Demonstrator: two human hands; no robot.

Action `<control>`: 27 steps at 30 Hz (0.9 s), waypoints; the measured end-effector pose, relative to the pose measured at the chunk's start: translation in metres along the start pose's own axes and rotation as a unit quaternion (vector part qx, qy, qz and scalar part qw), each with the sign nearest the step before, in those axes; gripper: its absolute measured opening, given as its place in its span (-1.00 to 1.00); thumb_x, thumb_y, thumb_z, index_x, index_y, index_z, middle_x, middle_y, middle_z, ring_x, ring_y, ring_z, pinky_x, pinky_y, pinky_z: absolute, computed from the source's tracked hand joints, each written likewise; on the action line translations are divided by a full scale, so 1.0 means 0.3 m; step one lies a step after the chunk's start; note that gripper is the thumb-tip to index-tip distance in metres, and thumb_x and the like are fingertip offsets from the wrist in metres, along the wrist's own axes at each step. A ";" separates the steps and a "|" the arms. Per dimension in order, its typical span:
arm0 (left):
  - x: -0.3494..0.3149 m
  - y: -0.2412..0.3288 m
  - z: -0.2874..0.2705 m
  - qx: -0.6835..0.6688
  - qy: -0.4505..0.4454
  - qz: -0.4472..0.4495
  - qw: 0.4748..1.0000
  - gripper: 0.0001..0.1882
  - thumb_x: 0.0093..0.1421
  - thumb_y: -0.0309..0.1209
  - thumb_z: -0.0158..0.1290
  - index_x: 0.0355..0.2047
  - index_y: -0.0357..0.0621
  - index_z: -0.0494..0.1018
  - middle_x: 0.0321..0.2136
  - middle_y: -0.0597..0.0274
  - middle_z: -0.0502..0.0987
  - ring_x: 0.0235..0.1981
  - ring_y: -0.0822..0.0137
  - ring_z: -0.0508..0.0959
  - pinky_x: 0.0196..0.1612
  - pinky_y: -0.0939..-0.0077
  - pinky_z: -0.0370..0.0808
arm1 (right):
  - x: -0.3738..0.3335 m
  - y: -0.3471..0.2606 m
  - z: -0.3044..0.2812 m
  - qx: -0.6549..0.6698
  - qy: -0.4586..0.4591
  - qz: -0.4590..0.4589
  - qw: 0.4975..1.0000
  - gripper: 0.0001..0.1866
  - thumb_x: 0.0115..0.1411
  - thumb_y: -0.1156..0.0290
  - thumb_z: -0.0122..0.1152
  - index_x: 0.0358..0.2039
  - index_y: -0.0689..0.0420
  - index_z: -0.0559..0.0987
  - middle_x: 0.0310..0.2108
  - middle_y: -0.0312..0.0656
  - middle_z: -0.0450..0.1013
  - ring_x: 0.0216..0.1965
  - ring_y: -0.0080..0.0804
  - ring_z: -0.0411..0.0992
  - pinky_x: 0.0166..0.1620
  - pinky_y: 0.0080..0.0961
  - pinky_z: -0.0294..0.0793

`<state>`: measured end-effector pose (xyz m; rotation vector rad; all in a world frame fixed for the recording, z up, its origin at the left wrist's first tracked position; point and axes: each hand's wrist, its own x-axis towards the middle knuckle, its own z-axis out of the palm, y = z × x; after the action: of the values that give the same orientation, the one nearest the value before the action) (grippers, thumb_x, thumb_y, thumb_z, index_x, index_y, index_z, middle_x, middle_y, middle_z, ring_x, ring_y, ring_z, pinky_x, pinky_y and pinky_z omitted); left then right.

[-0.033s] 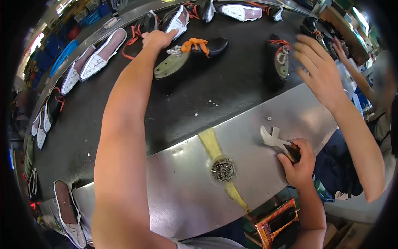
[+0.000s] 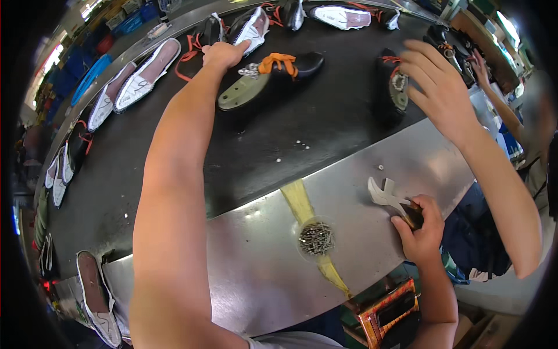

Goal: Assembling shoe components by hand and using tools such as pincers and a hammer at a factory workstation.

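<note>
My left hand (image 2: 225, 55) reaches to the far side of the black belt (image 2: 250, 157). It grips the near end of a black shoe with a white-edged underside (image 2: 256, 28), the thumb against the white edge; the other fingers are partly hidden. My right hand (image 2: 425, 230) is closed round the dark handle of a hammer (image 2: 388, 195), whose metal head is above the steel ledge (image 2: 244, 256). Near my left forearm, a black shoe on a green last (image 2: 247, 94) with an orange tie lies on its side.
A round dish of nails (image 2: 317, 237) sits on the ledge over yellow tape (image 2: 297, 200). Several white-bottomed shoes (image 2: 148, 75) line the belt's far edge. A co-worker's hand (image 2: 439, 90) hovers by another black shoe (image 2: 398, 87) at the right. White bits dot the belt.
The co-worker's hand has shifted slightly left, closer to the black shoe at the right. My hands keep their holds; the whole view has moved a little.
</note>
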<state>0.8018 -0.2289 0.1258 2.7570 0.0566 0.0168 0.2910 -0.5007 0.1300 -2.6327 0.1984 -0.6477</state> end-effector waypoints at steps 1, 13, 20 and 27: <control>-0.015 -0.042 -0.001 -0.015 0.076 -0.014 0.997 0.06 -0.02 0.45 0.04 0.10 -0.35 0.44 0.22 -0.24 0.30 0.16 0.01 0.44 0.13 0.23 0.43 | -0.006 -0.013 0.001 0.008 0.002 0.000 1.000 -0.50 -0.14 0.37 0.51 -0.18 0.21 0.49 -0.27 -0.04 0.47 -0.30 -0.07 0.47 -0.19 -0.28 0.46; -1.208 -0.637 -0.721 0.002 -0.023 0.023 0.999 -0.29 0.06 0.21 0.16 -0.15 -0.26 0.58 -0.17 -0.24 0.54 -0.13 -0.10 0.58 -0.02 0.17 0.47 | -0.026 -0.078 -0.041 -0.013 -0.017 0.054 0.998 -0.55 0.05 0.28 0.40 -0.09 0.22 0.50 -0.23 0.01 0.48 -0.18 -0.01 0.48 -0.07 -0.25 0.44; -1.989 -1.004 -0.826 -0.111 0.105 0.043 0.987 -0.46 -0.04 -0.19 0.38 -0.12 -0.30 0.56 0.13 -0.34 0.30 0.13 -0.21 0.39 0.15 0.14 0.36 | 0.000 -0.083 -0.045 -0.056 0.001 -0.034 0.998 -0.51 0.19 0.17 0.28 -0.05 0.32 0.48 -0.14 0.08 0.48 -0.08 0.05 0.46 0.00 -0.20 0.42; -1.950 -1.412 -0.974 0.071 0.227 -0.181 0.954 -0.22 0.13 0.02 0.21 0.11 -0.43 0.36 0.05 -0.24 0.47 0.02 -0.10 0.52 0.12 0.24 0.41 | -0.095 -0.137 -0.081 -0.183 -0.060 -0.020 0.981 -0.49 0.21 0.06 0.22 -0.08 0.29 0.48 -0.16 0.13 0.48 -0.08 0.11 0.45 -0.02 -0.12 0.44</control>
<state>0.1959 0.2482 0.2355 2.7792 0.7068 0.5654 0.2560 -0.4660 0.1555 -3.0262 0.2486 -0.5017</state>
